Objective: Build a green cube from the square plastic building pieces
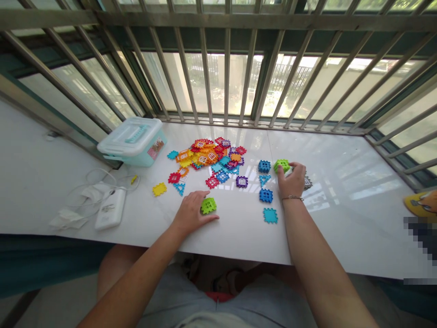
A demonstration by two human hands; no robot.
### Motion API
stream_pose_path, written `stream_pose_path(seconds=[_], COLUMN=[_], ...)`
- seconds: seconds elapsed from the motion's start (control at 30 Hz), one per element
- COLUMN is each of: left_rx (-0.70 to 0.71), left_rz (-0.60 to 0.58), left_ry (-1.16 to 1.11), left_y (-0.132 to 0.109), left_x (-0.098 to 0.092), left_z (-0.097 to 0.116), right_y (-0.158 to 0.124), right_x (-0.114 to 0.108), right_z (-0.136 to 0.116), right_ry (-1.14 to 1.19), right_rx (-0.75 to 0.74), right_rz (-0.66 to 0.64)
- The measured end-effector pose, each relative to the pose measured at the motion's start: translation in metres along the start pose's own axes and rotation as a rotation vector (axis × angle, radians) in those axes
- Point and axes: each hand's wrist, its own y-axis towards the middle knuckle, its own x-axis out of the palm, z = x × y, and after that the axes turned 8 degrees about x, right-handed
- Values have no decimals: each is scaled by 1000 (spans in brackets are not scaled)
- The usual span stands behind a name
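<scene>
My left hand [190, 210] rests on the white table with thumb and fingers spread apart. A lime green window-shaped building tile [208, 206] lies between them, near the palm. Over on the right, my right hand [292, 176] has its thumb and fingers at the edges of a small stack of lime green building tiles [282, 165]. Grey tiles [307, 182] show partly from behind that hand. Left of it runs a column: a stacked dark blue tile [264, 166], a blue triangle [264, 181], blue window tiles [266, 196] and a turquoise square [270, 215].
A mixed pile of colourful tiles [205, 155] lies mid-table, with a purple window tile [242, 181] and a yellow tile [159, 189] nearby. A lidded plastic box [134, 141], a white power bank [110, 208] and cables stand left. Metal window bars [226, 86] border the back.
</scene>
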Motion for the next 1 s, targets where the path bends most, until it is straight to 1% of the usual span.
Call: stream_pose_path(seconds=[0.13, 0.37, 0.47, 0.63, 1.0], left_rx=[-30, -40, -40, -44, -48], left_rz=[7, -55, -69, -79, -138], left_ry=[-1, -10, -19, -20, -15], left_y=[2, 5, 6, 7, 7], left_x=[-1, -2, -3, -3, -4], left_z=[-1, -1, -1, 0, 2], right_y=[-3, -9, -11, -12, -11], right_x=[-4, -13, -16, -18, -17], right_z=[0, -8, -13, -19, -25], right_ry=[19, 69, 82, 105, 93], right_rx=[-18, 13, 1, -43, -84], right_rz=[15, 0, -4, -13, -35])
